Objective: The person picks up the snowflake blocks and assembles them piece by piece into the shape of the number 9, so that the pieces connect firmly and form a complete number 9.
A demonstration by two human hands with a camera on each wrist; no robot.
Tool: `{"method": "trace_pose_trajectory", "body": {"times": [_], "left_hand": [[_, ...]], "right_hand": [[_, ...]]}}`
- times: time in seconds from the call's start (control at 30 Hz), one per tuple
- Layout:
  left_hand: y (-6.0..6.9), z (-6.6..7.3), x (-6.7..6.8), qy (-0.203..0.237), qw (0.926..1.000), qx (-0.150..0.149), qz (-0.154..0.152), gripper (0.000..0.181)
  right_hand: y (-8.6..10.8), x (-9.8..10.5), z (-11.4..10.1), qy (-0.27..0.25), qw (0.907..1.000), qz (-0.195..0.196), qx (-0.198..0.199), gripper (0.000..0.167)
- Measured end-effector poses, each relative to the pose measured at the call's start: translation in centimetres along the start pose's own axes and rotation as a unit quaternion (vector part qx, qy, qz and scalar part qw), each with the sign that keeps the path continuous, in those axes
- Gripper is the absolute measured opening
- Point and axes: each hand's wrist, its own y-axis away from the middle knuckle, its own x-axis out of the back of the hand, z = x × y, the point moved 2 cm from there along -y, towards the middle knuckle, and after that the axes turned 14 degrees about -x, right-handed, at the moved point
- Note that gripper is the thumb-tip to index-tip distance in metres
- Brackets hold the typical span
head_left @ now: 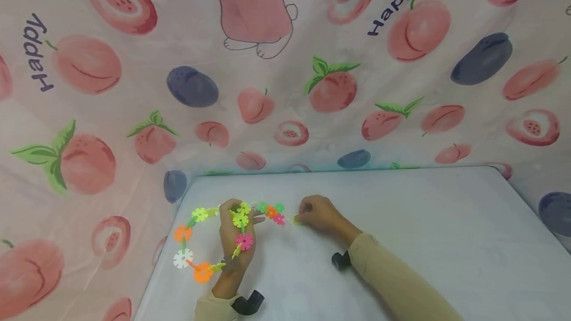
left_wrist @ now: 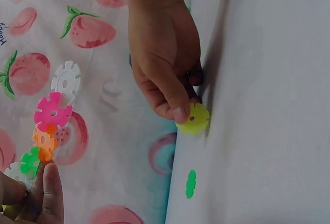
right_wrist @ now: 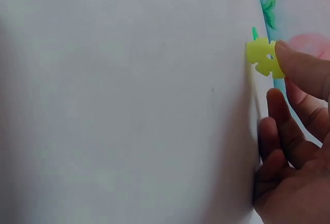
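A chain of colourful plastic snowflake discs [head_left: 183,234] loops round my left hand [head_left: 231,227] and hangs past the wrist. My left fingers grip the chain near one end, where green, orange, pink and white discs [left_wrist: 67,82] stick out towards the right. Off that end, my right hand [head_left: 323,214] pinches a single yellow snowflake disc [left_wrist: 194,119] between thumb and finger. In the right wrist view the yellow disc's notched edge faces away from the thumb. A gap separates it from the chain's white end disc in the left wrist view.
One loose green disc [left_wrist: 191,184] is on the white table [head_left: 424,241] near its far edge. A fruit-patterned cloth [head_left: 285,88] hangs behind the table and along its left side. Black wrist straps [head_left: 249,303] sit on the sleeves.
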Motion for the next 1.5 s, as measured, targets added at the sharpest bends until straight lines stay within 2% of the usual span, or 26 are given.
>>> {"method": "trace_pose_trajectory", "body": {"times": [0.23, 0.4, 0.5, 0.73, 0.97, 1.3, 1.5], "left_hand": [[0.0, -0.1, -0.1, 0.006, 1.0000, 0.003, 0.002, 0.040], [-0.1, -0.2, -0.3, 0.007, 1.0000, 0.003, 0.002, 0.040], [-0.1, -0.3, -0.3, 0.008, 1.0000, 0.003, 0.002, 0.040], [-0.2, -0.3, -0.4, 0.015, 0.9998, -0.007, 0.009, 0.038], [-0.2, -0.3, -0.4, 0.013, 0.9998, -0.002, 0.013, 0.039], [-0.3, -0.2, -0.4, 0.012, 0.9996, 0.020, 0.014, 0.040], [-0.2, -0.1, -0.4, 0.015, 0.9998, 0.010, 0.011, 0.041]], "right_hand": [[0.9, 1.1, 0.5, -0.031, 0.9991, -0.027, 0.007, 0.019], [1.8, 1.9, 0.8, -0.074, 0.9945, -0.074, -0.002, 0.020], [2.4, 2.3, 0.9, -0.098, 0.9898, -0.103, -0.002, 0.021], [3.7, 2.7, 0.7, -0.142, 0.9775, -0.154, 0.027, 0.021], [4.9, 3.0, 0.5, -0.165, 0.9682, -0.184, 0.036, 0.019], [6.1, 2.9, 0.2, -0.227, 0.9436, -0.239, 0.033, 0.021], [6.5, 2.8, 0.0, -0.251, 0.9342, -0.251, 0.037, 0.022]]}}
